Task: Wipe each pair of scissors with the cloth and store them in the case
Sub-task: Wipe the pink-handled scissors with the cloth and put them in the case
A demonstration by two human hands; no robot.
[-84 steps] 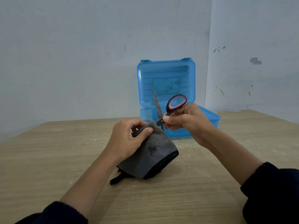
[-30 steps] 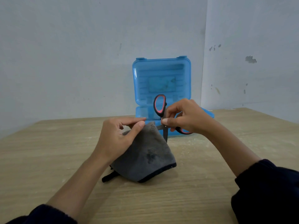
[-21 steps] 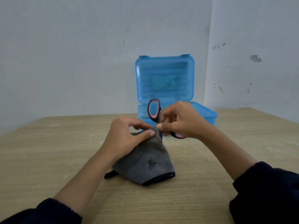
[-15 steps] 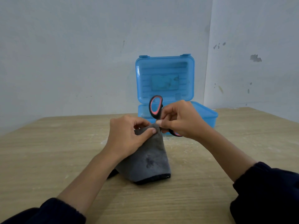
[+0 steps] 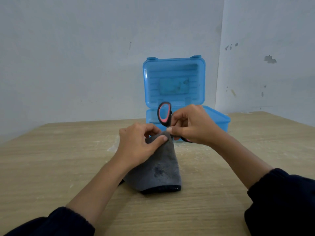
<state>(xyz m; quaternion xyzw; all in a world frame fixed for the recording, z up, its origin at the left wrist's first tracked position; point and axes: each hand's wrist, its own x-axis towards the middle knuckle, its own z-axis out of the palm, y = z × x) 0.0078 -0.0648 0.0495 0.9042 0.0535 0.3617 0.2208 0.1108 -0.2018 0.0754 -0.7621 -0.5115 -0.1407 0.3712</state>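
My left hand (image 5: 137,146) pinches the top of a grey cloth (image 5: 159,169) whose lower edge rests on the wooden table (image 5: 51,159). My right hand (image 5: 192,125) grips a pair of black scissors with pink-lined handles (image 5: 164,114), one loop sticking up above my fingers. The blades point down and are hidden inside the cloth. Behind both hands stands the blue plastic case (image 5: 173,80), its lid upright and its tray open.
Pale walls meet in a corner behind the case. A dark strip of something shows under the cloth's left side (image 5: 121,182). The table stretches wide to the left and right of my arms.
The scissors were turned over: blades that pointed up now point down into the cloth. My left hand closed the cloth around them and the cloth bunched narrower.
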